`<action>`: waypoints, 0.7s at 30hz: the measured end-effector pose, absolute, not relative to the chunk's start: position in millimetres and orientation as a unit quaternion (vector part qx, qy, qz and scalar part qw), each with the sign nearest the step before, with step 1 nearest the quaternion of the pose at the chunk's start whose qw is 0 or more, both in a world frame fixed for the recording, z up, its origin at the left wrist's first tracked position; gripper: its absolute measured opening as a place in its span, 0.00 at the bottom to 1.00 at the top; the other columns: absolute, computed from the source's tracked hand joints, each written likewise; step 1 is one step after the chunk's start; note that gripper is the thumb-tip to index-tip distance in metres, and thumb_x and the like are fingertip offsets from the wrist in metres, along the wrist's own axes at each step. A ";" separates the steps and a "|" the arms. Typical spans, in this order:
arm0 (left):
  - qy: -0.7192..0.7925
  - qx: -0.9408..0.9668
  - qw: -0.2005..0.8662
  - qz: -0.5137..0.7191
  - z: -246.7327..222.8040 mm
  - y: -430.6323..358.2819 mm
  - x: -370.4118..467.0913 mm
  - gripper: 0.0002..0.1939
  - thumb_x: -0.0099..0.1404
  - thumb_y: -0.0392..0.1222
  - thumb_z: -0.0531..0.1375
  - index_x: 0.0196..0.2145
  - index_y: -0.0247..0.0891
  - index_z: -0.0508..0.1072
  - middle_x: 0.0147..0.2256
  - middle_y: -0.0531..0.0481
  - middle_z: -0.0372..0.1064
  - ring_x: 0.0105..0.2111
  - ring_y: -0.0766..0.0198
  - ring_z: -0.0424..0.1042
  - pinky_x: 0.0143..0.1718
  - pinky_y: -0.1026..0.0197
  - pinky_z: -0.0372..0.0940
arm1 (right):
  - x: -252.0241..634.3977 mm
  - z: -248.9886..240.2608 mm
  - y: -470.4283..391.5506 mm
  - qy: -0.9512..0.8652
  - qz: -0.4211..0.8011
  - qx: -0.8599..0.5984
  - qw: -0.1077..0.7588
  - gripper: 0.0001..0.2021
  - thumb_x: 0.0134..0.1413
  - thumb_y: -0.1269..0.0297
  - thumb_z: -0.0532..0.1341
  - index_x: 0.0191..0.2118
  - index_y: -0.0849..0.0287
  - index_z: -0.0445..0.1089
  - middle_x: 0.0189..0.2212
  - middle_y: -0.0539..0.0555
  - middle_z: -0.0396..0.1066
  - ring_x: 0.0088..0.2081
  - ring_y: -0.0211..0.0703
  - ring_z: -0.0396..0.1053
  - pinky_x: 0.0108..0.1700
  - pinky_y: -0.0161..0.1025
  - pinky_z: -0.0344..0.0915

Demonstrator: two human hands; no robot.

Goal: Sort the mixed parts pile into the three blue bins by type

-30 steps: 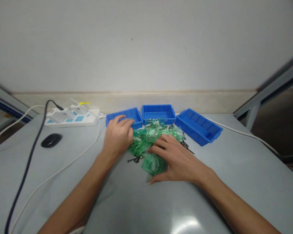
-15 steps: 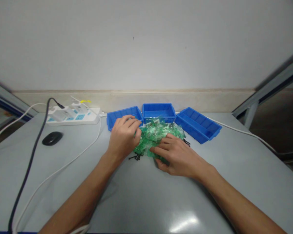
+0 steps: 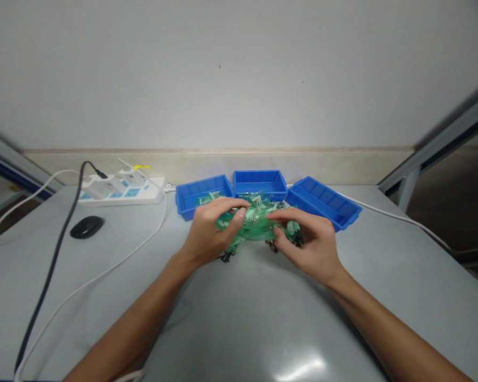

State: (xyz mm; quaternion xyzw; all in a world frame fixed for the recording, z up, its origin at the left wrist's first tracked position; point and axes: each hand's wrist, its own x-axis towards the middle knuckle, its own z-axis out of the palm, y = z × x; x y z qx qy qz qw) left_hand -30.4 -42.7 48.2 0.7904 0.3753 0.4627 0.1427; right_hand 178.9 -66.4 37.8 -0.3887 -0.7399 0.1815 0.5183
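Observation:
A heap of crumpled green see-through plastic bags (image 3: 258, 213) lies on the grey table between my hands. My left hand (image 3: 211, 232) is at the heap's left side, thumb and forefinger closed on the edge of a green plastic bag (image 3: 257, 232). On the right, my right hand (image 3: 311, 241) has its thumb and fingers curled around the other side of this bag. What the bag holds is too blurred to tell. Small black screws (image 3: 225, 257) lie by my left wrist, and more dark screws (image 3: 298, 239) show beside my right fingers.
Three blue bins stand behind the heap: a left bin (image 3: 182, 208) with some green plastic in it, a middle bin (image 3: 258, 174) and an angled right bin (image 3: 352, 212). At left are a white power strip (image 3: 145, 198), a black mouse (image 3: 86, 227) and cables (image 3: 54, 249).
My left hand has come back from the left bin to the heap, and green plastic now shows in that bin. My right hand has risen and turned, its fingers now around a bag.

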 end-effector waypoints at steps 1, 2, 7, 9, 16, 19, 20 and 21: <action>0.371 0.786 0.183 0.460 48.4 -43.8 -29.3 0.08 0.68 0.40 0.59 0.42 0.37 0.77 0.40 0.47 0.79 0.39 0.61 0.77 0.45 0.59 0.71 | 178.3 37.3 -65.1 -0.707 0.227 -0.397 0.540 0.09 0.54 0.69 0.64 0.41 0.54 0.75 0.34 0.53 0.78 0.33 0.44 0.75 0.37 0.42 0.72; 0.366 0.779 0.220 0.459 47.5 -44.6 -28.1 0.09 0.67 0.41 0.62 0.43 0.38 0.77 0.40 0.47 0.79 0.38 0.62 0.77 0.43 0.60 0.72 | 177.9 36.8 -63.5 -0.675 0.273 -0.397 0.558 0.09 0.54 0.68 0.64 0.42 0.55 0.75 0.34 0.53 0.78 0.34 0.44 0.76 0.37 0.42 0.73; 0.359 0.729 0.311 0.493 37.1 -44.9 -20.8 0.14 0.62 0.42 0.67 0.45 0.38 0.76 0.40 0.47 0.78 0.35 0.63 0.78 0.39 0.63 0.74 | 177.0 34.4 -55.5 -0.609 0.399 -0.381 0.570 0.13 0.54 0.64 0.68 0.46 0.55 0.72 0.32 0.51 0.78 0.33 0.43 0.78 0.32 0.36 0.73; 0.376 0.729 0.268 0.506 36.7 -43.8 -20.8 0.11 0.63 0.42 0.67 0.43 0.38 0.77 0.38 0.48 0.78 0.35 0.63 0.78 0.38 0.63 0.74 | 178.9 34.4 -53.7 -0.620 0.389 -0.393 0.557 0.15 0.54 0.62 0.67 0.47 0.55 0.71 0.33 0.52 0.79 0.35 0.44 0.78 0.34 0.38 0.74; 0.448 0.762 -0.122 0.451 40.9 -28.0 -49.2 0.09 0.68 0.34 0.58 0.38 0.39 0.79 0.39 0.46 0.78 0.41 0.58 0.75 0.46 0.55 0.69 | 194.2 37.1 -52.7 -0.762 0.001 -0.534 0.367 0.11 0.55 0.61 0.63 0.44 0.57 0.73 0.40 0.58 0.78 0.43 0.56 0.75 0.46 0.51 0.70; 0.479 0.789 -0.174 0.343 32.1 -19.2 -59.6 0.10 0.68 0.34 0.57 0.40 0.37 0.79 0.40 0.43 0.78 0.43 0.51 0.74 0.44 0.51 0.67 | 192.3 38.1 -56.3 -0.767 -0.061 -0.577 0.275 0.12 0.55 0.59 0.62 0.42 0.57 0.74 0.38 0.59 0.78 0.41 0.58 0.75 0.39 0.48 0.68; 0.484 0.795 -0.174 0.322 28.5 -17.2 -60.7 0.11 0.69 0.35 0.56 0.41 0.36 0.79 0.39 0.42 0.78 0.44 0.50 0.74 0.44 0.50 0.67 | 190.6 38.5 -57.7 -0.769 -0.061 -0.584 0.254 0.12 0.54 0.59 0.62 0.43 0.57 0.74 0.38 0.59 0.78 0.39 0.58 0.75 0.37 0.47 0.68; 0.489 0.799 -0.169 0.306 25.0 -15.7 -60.7 0.11 0.69 0.36 0.56 0.43 0.35 0.79 0.40 0.40 0.78 0.44 0.49 0.74 0.44 0.50 0.67 | 188.8 38.9 -58.9 -0.771 -0.058 -0.588 0.238 0.12 0.54 0.59 0.62 0.43 0.57 0.74 0.37 0.59 0.78 0.37 0.57 0.75 0.35 0.45 0.67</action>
